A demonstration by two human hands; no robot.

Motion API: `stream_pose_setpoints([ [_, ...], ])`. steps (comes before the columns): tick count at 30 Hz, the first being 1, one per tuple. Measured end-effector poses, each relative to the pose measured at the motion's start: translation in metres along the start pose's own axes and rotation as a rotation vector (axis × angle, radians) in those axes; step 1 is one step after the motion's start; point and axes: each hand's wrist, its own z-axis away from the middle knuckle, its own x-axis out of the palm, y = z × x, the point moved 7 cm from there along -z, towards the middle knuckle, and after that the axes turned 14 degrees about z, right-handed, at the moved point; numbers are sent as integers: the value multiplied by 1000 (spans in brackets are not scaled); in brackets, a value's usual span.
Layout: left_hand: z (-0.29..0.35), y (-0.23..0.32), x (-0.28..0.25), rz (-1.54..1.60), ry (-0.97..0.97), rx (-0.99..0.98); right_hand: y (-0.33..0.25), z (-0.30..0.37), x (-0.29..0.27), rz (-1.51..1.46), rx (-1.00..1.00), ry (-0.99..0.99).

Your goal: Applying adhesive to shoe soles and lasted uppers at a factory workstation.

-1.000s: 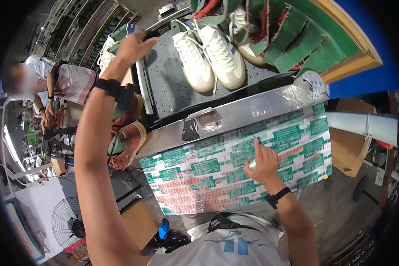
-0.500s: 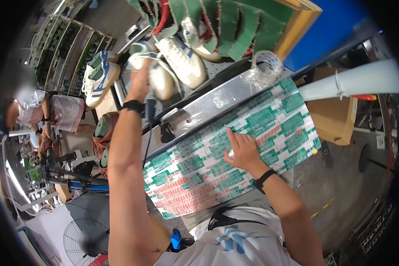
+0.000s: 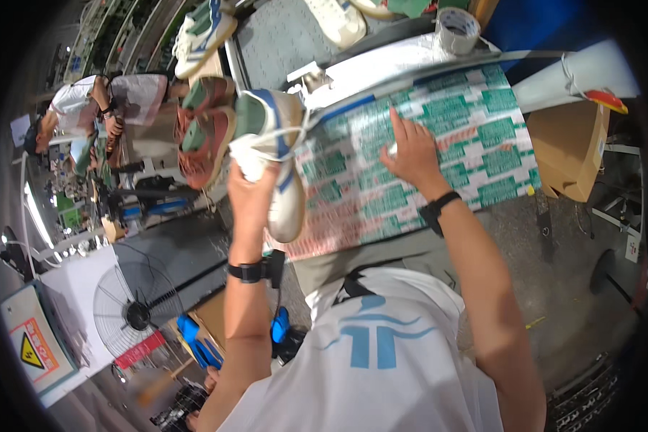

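Near a tray (image 3: 266, 47) of shoes (image 3: 336, 23), left fingers (image 3: 268, 175) clamp a white shoe (image 3: 286, 209); right fingers (image 3: 398, 125): grip unclear

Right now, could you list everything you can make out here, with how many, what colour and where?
Held shoe: one, white, blue and green, in the left hand
White shoes: two partly visible, white, top centre
Upper-left shoe: at least one, white, blue and green
Other shoes: at least two, reddish-brown and green, left
Mat: one, grey, top
Tape roll: one, pale, upper right
Patterned board: one, mostly green and white, centre
Carton: one, brown, right
Fan: one, grey, lower left
Co-worker: at least one, pale top, left
Left hand: one, black wristband, gripping the held shoe
Right hand: one, black wristband, over the board
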Motion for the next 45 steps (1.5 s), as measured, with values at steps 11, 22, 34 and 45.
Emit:
stream_pose_setpoints([
  [11, 121, -62, 63, -328, 126, 376, -9, 68, -50, -359, 361, -267],
  [22, 92, -71, 46, 78, 62, 412, -144, 132, -93, -591, 91, -469],
  [34, 60, -181, -87, 384, 318, -335, -193, 82, -85, -240, -420, -233],
  [45, 5, -103, 51, -33, -646, -13, -174, 47, -70, -595, 8, -596],
])
